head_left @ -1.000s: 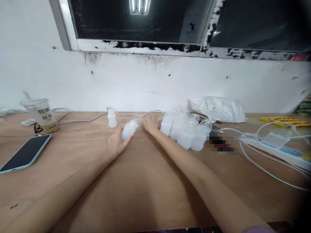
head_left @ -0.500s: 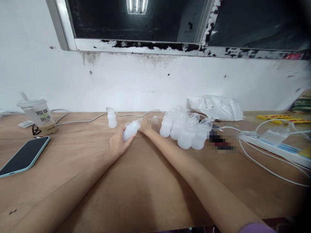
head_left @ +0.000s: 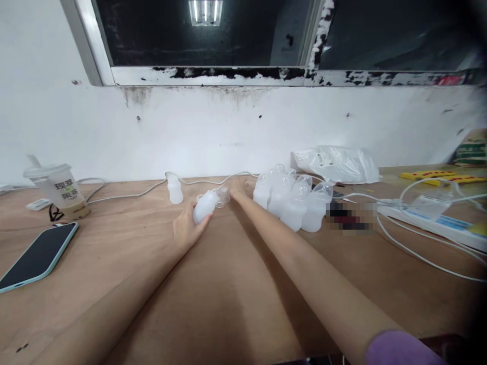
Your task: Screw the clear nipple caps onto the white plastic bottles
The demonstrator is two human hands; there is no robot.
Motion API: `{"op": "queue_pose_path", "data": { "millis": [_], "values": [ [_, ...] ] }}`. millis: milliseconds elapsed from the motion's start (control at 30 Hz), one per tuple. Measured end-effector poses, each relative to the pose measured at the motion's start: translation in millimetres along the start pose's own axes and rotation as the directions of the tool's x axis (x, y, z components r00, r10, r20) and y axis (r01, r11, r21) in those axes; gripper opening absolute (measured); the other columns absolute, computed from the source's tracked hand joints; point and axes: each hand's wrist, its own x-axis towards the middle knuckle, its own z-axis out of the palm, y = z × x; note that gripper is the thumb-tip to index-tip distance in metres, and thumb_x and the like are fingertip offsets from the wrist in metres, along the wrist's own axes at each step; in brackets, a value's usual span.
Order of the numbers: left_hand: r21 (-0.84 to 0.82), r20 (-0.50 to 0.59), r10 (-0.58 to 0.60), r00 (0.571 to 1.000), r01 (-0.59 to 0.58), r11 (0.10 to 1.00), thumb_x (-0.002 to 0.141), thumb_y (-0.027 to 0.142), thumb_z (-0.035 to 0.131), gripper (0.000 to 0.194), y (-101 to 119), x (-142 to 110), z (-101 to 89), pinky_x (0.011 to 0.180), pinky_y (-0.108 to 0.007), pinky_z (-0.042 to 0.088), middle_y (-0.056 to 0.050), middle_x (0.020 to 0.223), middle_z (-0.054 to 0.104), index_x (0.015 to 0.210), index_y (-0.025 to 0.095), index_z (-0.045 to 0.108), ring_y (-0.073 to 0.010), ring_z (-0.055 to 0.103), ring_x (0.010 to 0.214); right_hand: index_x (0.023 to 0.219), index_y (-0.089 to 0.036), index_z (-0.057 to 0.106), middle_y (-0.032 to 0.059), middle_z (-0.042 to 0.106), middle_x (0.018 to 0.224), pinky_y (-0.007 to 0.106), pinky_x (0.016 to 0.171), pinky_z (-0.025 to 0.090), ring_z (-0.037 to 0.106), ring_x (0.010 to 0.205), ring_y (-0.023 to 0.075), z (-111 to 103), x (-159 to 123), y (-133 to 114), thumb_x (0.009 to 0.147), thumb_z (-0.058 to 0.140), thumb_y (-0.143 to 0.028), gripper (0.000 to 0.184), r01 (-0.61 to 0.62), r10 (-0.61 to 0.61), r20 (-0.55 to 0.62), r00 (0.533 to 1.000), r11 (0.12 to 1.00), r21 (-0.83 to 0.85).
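A translucent white bottle leans to the right in my left hand, whose fingers and thumb are wrapped around its body. Clear domed caps show just beyond the bottle's neck; whether any touches it I cannot make out. My right hand reaches to the table a little right of those caps, apart from the bottle. Its fingers are blurred and partly hidden, so what they hold does not show. Another white bottle without a cap stands behind my left hand. Several bottles with clear caps stand grouped at the right.
A drink cup with a straw and a phone are on the left. A white cable runs along the back. A plastic bag lies by the wall. Farther right are a power strip with cables and yellow strips.
My right hand has moved right, away from the neck of the bottle, uncovering clear caps there. My left hand still holds the bottle. The view has shifted slightly.
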Motion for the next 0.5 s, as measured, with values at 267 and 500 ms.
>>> {"op": "queue_pose_path", "data": {
  "millis": [267,500],
  "values": [
    [-0.043,0.048,-0.006,0.999,0.008,0.999,0.072,0.056,0.042,0.046,-5,2,-1.3,0.064,-0.028,0.042,-0.004,0.086,0.064,0.101,0.021,0.049,-0.0226,0.060,0.082,0.106,-0.019,0.047,0.0073,0.045,0.111,0.028,0.086,0.038,0.042,0.105,0.0145,-25,-92,6,0.081,0.035,-0.019,0.028,0.226,-0.228,-0.038,0.973,0.903,0.366],
    [-0.020,0.176,0.136,0.975,-0.135,0.991,0.070,0.054,0.045,0.046,-1,-2,-5.1,0.061,-0.026,0.042,-0.003,0.090,0.063,0.103,0.022,0.048,-0.0211,0.060,0.079,0.091,-0.021,0.054,0.0034,0.054,0.094,0.035,0.077,0.046,0.055,0.082,0.0142,-58,-139,40,0.071,0.056,-0.030,0.022,-0.375,-0.276,0.461,0.843,0.313,0.872]
  ]
}}
